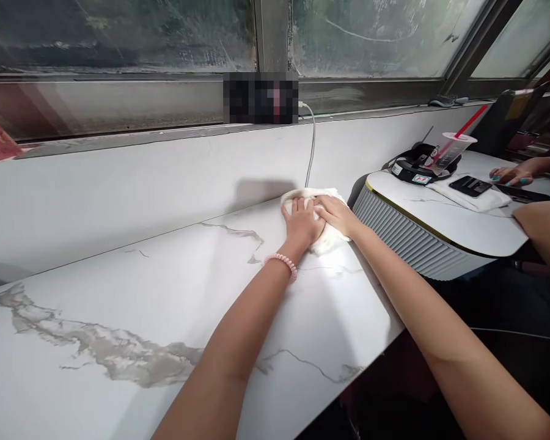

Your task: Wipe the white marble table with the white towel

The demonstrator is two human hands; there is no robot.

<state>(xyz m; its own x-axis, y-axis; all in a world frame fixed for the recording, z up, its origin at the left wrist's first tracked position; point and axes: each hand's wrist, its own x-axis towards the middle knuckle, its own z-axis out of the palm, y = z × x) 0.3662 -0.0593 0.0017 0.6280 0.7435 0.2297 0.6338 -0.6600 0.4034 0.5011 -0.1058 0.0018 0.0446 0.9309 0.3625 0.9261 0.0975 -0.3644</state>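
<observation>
A crumpled white cloth (327, 243) lies at the far right corner of a marble-patterned white table (165, 305), up against the wall. My left hand (303, 221) rests on it with the fingers stretched out and slightly apart, and a pink beaded bracelet (282, 264) circles that wrist. Just to its right, my right hand (337, 214) also presses flat on the cloth, fingers extended toward the left hand and touching or nearly touching it. Both palms face down, and neither hand visibly grips the fabric.
A second table (440, 214) with a ribbed side stands at right, bearing a cup with a red straw (451, 153), a black headset (417, 165) and a phone (470, 186). Another person's hand (516, 173) rests there. A white cable (312, 140) runs down the wall.
</observation>
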